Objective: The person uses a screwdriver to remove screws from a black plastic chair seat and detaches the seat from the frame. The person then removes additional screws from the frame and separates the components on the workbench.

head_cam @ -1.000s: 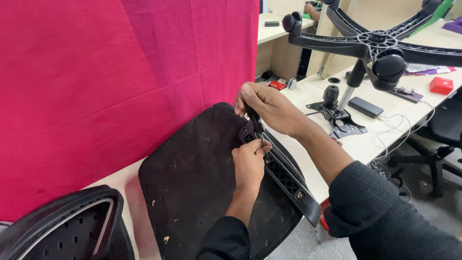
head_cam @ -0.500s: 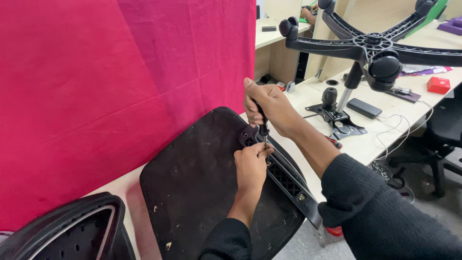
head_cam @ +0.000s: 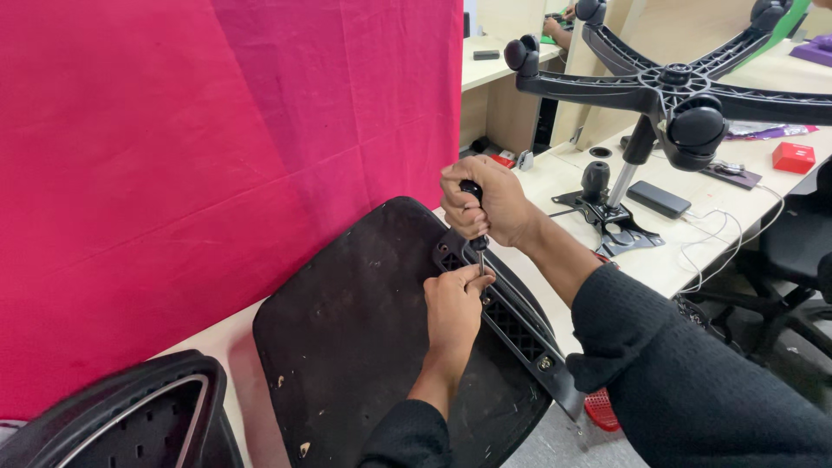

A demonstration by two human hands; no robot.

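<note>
Counts, desk area:
- hands: 2, left hand (head_cam: 452, 305) + right hand (head_cam: 485, 208)
- screwdriver (head_cam: 475, 227): 1
- seat pan (head_cam: 364, 338): 1, black
- armrest bracket (head_cam: 511, 321): 1
- chair back (head_cam: 121, 416): 1, partly out of view
- wheel base (head_cam: 667, 87): 1; casters visible: 4
- red box (head_cam: 794, 158): 1
- power bank (head_cam: 659, 199): 1
- pink cloth (head_cam: 191, 156): 1

Pink cloth partition (head_cam: 217, 156), pale wooden desks (head_cam: 555, 173)

Right hand (head_cam: 485, 211) grips a screwdriver (head_cam: 474, 217) upright; left hand (head_cam: 452, 303) steadies its tip on the seat underside (head_cam: 355, 321).
</note>
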